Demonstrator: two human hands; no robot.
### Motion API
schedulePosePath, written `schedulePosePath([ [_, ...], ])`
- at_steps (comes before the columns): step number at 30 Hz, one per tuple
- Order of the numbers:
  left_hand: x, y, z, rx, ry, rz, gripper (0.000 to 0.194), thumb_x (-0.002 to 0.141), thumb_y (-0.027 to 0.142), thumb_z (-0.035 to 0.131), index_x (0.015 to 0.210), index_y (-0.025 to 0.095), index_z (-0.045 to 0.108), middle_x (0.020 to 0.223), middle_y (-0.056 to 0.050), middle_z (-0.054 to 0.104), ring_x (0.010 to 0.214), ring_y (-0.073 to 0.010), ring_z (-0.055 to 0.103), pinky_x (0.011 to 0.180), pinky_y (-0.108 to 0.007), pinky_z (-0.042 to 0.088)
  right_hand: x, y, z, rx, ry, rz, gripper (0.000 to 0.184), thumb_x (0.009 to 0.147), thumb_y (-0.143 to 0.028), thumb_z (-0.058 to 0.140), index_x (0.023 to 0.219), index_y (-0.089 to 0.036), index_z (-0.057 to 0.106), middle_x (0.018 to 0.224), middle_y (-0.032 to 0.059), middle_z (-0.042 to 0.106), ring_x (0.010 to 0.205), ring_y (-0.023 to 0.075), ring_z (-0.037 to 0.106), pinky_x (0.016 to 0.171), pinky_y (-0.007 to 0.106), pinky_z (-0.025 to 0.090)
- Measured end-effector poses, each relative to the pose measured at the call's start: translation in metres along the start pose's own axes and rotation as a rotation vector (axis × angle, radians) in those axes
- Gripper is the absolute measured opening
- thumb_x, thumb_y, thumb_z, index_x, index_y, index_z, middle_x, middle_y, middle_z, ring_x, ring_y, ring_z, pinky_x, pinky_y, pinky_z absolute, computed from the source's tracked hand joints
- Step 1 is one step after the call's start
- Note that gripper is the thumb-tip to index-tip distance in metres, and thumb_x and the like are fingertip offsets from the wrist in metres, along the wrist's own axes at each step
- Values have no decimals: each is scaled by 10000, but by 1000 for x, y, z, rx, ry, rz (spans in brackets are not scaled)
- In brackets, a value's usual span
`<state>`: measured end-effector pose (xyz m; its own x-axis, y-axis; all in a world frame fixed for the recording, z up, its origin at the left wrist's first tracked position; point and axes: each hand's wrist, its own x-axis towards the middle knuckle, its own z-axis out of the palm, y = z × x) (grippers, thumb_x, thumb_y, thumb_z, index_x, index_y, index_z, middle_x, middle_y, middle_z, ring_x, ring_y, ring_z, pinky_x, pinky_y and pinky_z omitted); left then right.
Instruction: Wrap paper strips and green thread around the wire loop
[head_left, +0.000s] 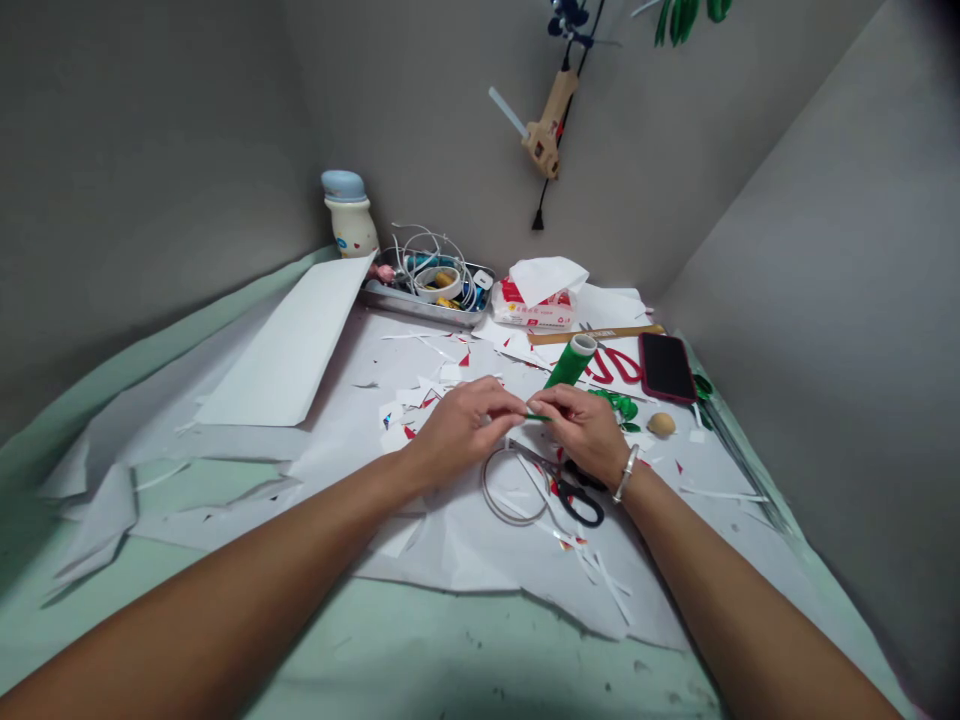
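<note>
Over the middle of the paper-covered table, my left hand (463, 425) and my right hand (589, 430) meet fingertip to fingertip. Both pinch a thin green strip (537, 417) that shows between them; its exact kind is too small to make out. Just behind the fingers a spool of green thread (568, 365) leans at a tilt. Black-handled scissors (581, 502) lie below my right hand, partly hidden by it, next to a thin round hoop (514, 518). Green leaf-like pieces (621, 405) sit beyond my right hand, close to a small tan ball (661, 425).
A metal tray (427, 308) of cables and tape, a tissue pack (532, 308), red-handled scissors (622, 366), a ruler (622, 334) and a phone (667, 367) stand around the back. A folded white sheet (285, 350) rises at left. A glue gun (551, 125) hangs on the wall.
</note>
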<state>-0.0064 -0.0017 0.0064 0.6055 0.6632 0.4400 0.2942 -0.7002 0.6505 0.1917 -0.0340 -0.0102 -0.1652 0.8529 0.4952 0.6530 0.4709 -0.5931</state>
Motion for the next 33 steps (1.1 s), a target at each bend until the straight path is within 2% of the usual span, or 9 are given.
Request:
schedulePosePath([
  [5, 2, -8, -1, 63, 154, -190, 138, 851, 214, 543, 849, 188, 678, 885, -41, 644, 845, -177, 593, 758, -306, 462, -4, -15, 4, -28, -165, -162, 126, 875, -200, 564, 845, -205, 687, 753, 25, 678, 725, 155, 586, 703, 287, 456],
  [9, -2, -8, 3, 244, -43, -87, 182, 849, 165, 527, 876, 206, 703, 830, -35, 633, 817, -186, 572, 797, -349, 430, -2, -21, -1, -64, -2, -156, 137, 890, -221, 555, 834, -201, 679, 713, 26, 638, 680, 154, 550, 674, 291, 441],
  [13, -2, -2, 4, 147, -144, 44, 170, 853, 171, 545, 893, 211, 705, 828, -24, 624, 816, -162, 575, 810, -327, 429, 0, -7, -3, -26, 81, -33, 148, 894, -241, 555, 835, -189, 681, 728, 26, 640, 663, 148, 557, 627, 277, 435],
  [17, 0, -2, 1, -35, 7, -41, 150, 872, 211, 539, 904, 195, 684, 873, -25, 628, 848, -151, 585, 797, -293, 450, -1, 1, 2, -24, -63, -39, 142, 884, -206, 557, 845, -190, 693, 787, 31, 680, 729, 153, 601, 683, 275, 455],
  [20, 1, -6, 0, 22, 130, -141, 139, 869, 220, 535, 866, 184, 669, 885, -32, 636, 856, -166, 585, 784, -303, 451, -3, -8, 5, -46, -190, -153, 126, 874, -191, 566, 855, -198, 691, 777, 26, 685, 739, 156, 592, 710, 282, 460],
  [23, 0, -9, 1, 175, 115, -152, 148, 865, 199, 527, 860, 182, 674, 878, -43, 635, 848, -183, 579, 776, -322, 437, -4, -19, 3, -75, -136, -229, 123, 880, -201, 560, 856, -199, 680, 736, 24, 662, 707, 155, 557, 706, 291, 451],
  [26, -2, -7, 3, 296, -9, -35, 173, 867, 179, 520, 864, 201, 691, 828, -36, 625, 826, -187, 573, 798, -342, 414, -3, -20, -3, -87, -5, -189, 134, 889, -216, 551, 842, -205, 676, 716, 23, 641, 687, 155, 544, 688, 296, 440],
  [29, -3, -2, 4, 203, -100, 70, 163, 865, 187, 541, 883, 218, 700, 835, -27, 632, 822, -172, 574, 799, -325, 420, -1, -9, -5, -35, 58, -76, 148, 892, -238, 548, 829, -205, 678, 735, 25, 650, 681, 153, 564, 653, 287, 443],
  [33, 0, 0, 1, -35, 8, -10, 136, 868, 223, 554, 885, 199, 687, 859, -24, 638, 826, -150, 590, 767, -278, 452, -1, 0, 1, 19, -25, -1, 146, 885, -235, 553, 846, -196, 689, 777, 26, 681, 707, 151, 602, 659, 274, 461],
])
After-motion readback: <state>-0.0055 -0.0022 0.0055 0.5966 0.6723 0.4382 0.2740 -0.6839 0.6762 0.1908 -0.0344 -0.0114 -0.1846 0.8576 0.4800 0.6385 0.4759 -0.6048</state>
